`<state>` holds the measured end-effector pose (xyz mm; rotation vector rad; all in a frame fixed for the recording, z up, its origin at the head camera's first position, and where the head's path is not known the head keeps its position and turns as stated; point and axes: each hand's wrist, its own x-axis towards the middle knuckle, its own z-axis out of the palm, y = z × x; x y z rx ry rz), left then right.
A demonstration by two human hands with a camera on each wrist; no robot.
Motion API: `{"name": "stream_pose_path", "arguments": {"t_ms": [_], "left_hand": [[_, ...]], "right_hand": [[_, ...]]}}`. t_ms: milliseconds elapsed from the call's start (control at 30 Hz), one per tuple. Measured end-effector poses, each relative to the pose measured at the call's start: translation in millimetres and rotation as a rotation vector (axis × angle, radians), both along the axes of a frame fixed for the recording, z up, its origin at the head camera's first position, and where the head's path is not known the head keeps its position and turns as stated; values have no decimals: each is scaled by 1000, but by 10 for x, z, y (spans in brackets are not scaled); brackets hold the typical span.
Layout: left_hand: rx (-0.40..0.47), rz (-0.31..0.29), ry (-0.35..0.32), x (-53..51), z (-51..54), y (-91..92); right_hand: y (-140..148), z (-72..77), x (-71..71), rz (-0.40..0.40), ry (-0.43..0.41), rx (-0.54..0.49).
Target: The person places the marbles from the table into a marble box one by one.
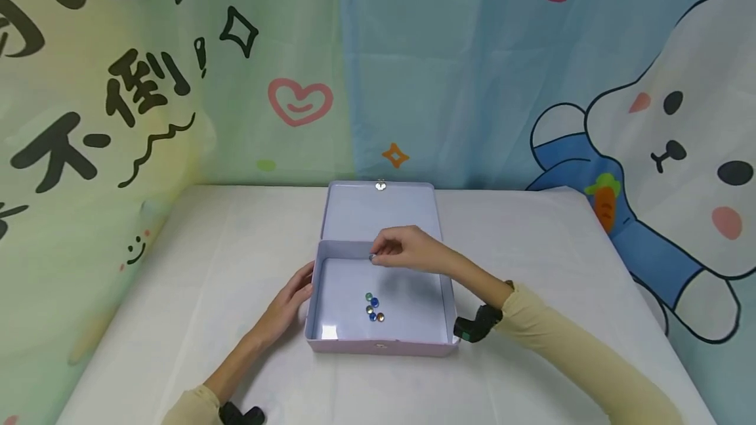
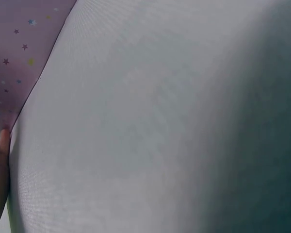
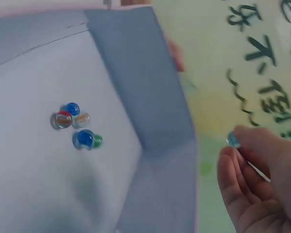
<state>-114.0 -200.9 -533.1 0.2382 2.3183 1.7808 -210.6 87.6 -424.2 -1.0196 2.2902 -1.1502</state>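
Between thumb and fingertips, my right hand (image 1: pixel 413 249) pinches a glass marble (image 3: pixel 233 140), clear with a bluish tint in the right wrist view. That hand hangs over the far part of an open tin box (image 1: pixel 384 347). On the box's floor lie several marbles: blue ones (image 3: pixel 86 139), a green one (image 1: pixel 369 296), and others with red or amber tones (image 3: pixel 63 119). My left hand (image 1: pixel 283 310) rests against the outside of the box's left wall, fingers extended. In the left wrist view only part of that hand shows, beside the pink star-printed wall (image 2: pixel 24 63).
The box's hinged lid (image 1: pixel 380 212) leans back, with a metal clasp (image 1: pixel 380 185) at its far edge. A white cloth (image 1: pixel 514 241) covers the table. Behind hangs a printed curtain (image 1: pixel 443 84) with hearts, lettering and a cartoon animal. Each wrist wears a black camera (image 1: pixel 478 324).
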Motion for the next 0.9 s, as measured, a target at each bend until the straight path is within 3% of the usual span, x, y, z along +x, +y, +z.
{"name": "stream_pose_path", "arguments": {"t_ms": [133, 467, 900], "left_hand": [[16, 6, -4, -14, 13, -15], [7, 0, 5, -5, 21, 2], [18, -13, 23, -3, 13, 2]], "right_hand": [[-394, -153, -111, 151, 12, 75], [-926, -407, -109, 301, 13, 296], [-1104, -574, -51, 254, 48, 369]]}}
